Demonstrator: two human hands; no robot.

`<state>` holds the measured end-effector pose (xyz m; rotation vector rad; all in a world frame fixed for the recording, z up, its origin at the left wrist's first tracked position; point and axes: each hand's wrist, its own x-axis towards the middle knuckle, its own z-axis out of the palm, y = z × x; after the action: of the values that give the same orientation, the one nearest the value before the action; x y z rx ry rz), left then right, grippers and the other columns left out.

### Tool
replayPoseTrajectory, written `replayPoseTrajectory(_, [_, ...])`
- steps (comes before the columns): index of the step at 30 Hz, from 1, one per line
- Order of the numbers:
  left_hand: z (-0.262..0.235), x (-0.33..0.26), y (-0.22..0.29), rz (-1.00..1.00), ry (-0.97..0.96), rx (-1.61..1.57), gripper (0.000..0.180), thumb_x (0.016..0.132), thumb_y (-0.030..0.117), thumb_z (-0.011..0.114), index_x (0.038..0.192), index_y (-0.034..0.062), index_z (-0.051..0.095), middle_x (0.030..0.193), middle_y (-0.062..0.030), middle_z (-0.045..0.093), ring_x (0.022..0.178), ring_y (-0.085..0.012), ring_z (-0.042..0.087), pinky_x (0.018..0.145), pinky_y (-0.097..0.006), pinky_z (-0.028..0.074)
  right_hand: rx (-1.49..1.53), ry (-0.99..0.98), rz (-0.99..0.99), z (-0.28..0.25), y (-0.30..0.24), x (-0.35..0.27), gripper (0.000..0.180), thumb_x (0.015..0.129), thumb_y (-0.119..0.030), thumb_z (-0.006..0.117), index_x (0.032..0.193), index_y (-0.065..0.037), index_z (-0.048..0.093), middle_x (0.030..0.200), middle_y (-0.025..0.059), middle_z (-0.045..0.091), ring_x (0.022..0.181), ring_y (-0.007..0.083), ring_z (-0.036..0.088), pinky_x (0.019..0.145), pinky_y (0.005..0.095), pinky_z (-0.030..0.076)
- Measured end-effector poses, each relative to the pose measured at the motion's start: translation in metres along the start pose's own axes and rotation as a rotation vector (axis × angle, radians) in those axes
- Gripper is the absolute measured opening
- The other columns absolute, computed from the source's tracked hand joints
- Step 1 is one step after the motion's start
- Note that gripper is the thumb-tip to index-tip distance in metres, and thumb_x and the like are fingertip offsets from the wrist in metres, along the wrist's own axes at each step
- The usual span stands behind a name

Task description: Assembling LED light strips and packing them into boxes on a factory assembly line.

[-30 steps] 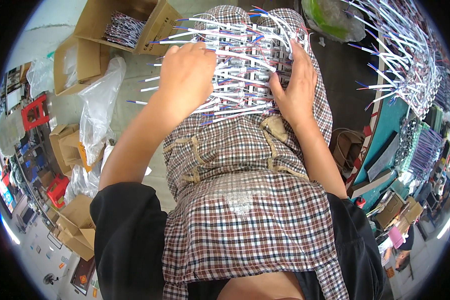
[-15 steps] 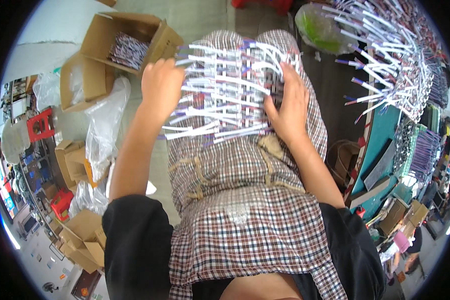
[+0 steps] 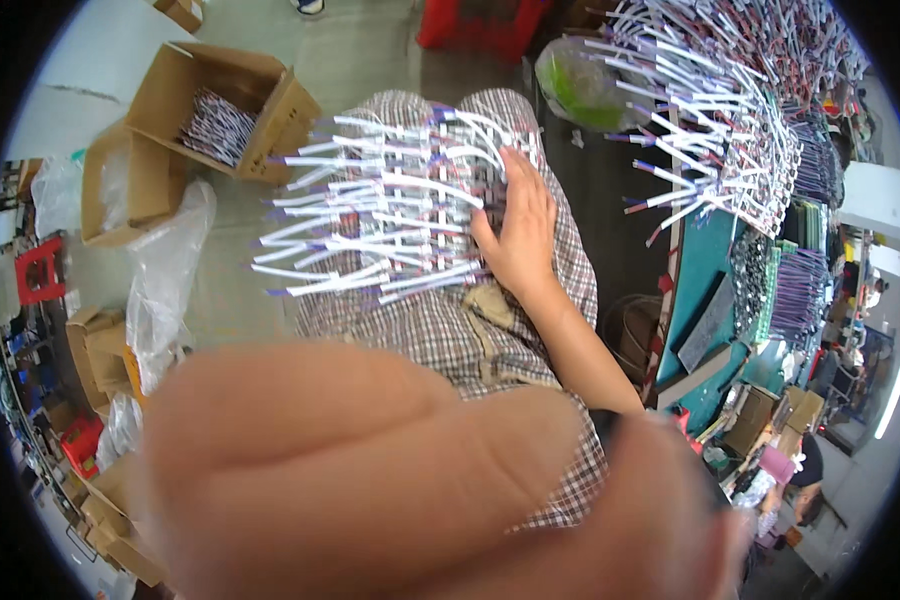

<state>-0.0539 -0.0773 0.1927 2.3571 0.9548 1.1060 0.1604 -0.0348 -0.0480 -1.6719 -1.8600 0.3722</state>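
Note:
A sheet of joined pieces with rows of white-sleeved wires (image 3: 400, 205), showing purple and dark red tips, lies across my lap on a checked apron (image 3: 355, 320). My right hand (image 3: 525, 225) rests on its right side, fingers stretched out along the edge and thumb apart near a white wire end. Close in front of the camera looms my left hand (image 3: 370, 470), large and blurred, covering the lower middle. Its fingers look bent, but their tips and anything in them cannot be made out. It is off the wire sheet.
Right, a green-topped bench (image 3: 705, 280) bears a heap of similar wired sheets (image 3: 750, 150) and dark bars. A clear bag with something green (image 3: 585, 85) lies beyond. Left stand an open carton (image 3: 285, 120) with wired pieces, another carton and plastic bags (image 3: 165, 285). A red stool (image 3: 480, 25) is ahead.
My left hand has let go of the sheet's left side and come up close to the camera. My right hand stays on the sheet. The whole view has shifted slightly.

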Motion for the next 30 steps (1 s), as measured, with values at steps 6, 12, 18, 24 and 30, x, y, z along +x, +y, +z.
replayPoseTrajectory(6, [0.005,-0.010,0.013,-0.007,-0.004,-0.069,0.010,0.088,0.017,0.063,0.097,0.0116,0.065,0.092,-0.0073,0.070,0.067,-0.0201,0.066,0.058,-0.031,0.052,0.019,0.015,-0.046,0.009,-0.010,0.003,0.077,0.079,-0.017,0.069,0.149,-0.005,0.039,0.150,0.0186,0.046,0.142,0.0352,0.040,0.117,0.0496,0.026])
replayPoseTrajectory(12, [0.006,-0.030,-0.001,0.073,-0.038,-0.210,0.010,0.088,0.017,0.064,0.097,0.0113,0.065,0.092,-0.0074,0.070,0.068,-0.0206,0.066,0.059,-0.032,0.052,-0.017,0.030,-0.008,0.002,0.011,-0.005,0.076,0.079,-0.017,0.069,0.148,-0.005,0.039,0.150,0.0179,0.046,0.143,0.0345,0.039,0.117,0.0496,0.027])
replayPoseTrajectory(18, [0.025,-0.014,-0.002,0.023,-0.035,-0.197,0.011,0.087,0.016,0.064,0.096,0.0110,0.065,0.093,-0.0075,0.070,0.069,-0.0211,0.067,0.060,-0.032,0.052,-0.022,0.043,-0.013,0.003,0.003,-0.006,0.075,0.079,-0.017,0.069,0.147,-0.005,0.040,0.150,0.0186,0.046,0.142,0.0353,0.040,0.117,0.0496,0.027])
replayPoseTrajectory(24, [0.031,-0.009,-0.004,0.018,-0.068,-0.216,0.011,0.086,0.015,0.064,0.096,0.0107,0.065,0.093,-0.0076,0.070,0.071,-0.0216,0.067,0.061,-0.032,0.053,-0.016,0.058,-0.017,0.002,0.005,-0.002,0.075,0.079,-0.017,0.069,0.147,-0.005,0.041,0.148,0.0182,0.049,0.141,0.0351,0.041,0.117,0.0493,0.027])
replayPoseTrajectory(30, [0.034,-0.014,-0.005,0.103,-0.129,-0.329,0.012,0.086,0.015,0.064,0.096,0.0104,0.065,0.093,-0.0076,0.069,0.072,-0.0220,0.067,0.062,-0.033,0.053,0.001,0.065,-0.055,0.009,0.007,-0.003,0.074,0.079,-0.019,0.069,0.146,-0.004,0.041,0.148,0.0178,0.048,0.141,0.0342,0.041,0.116,0.0493,0.028])
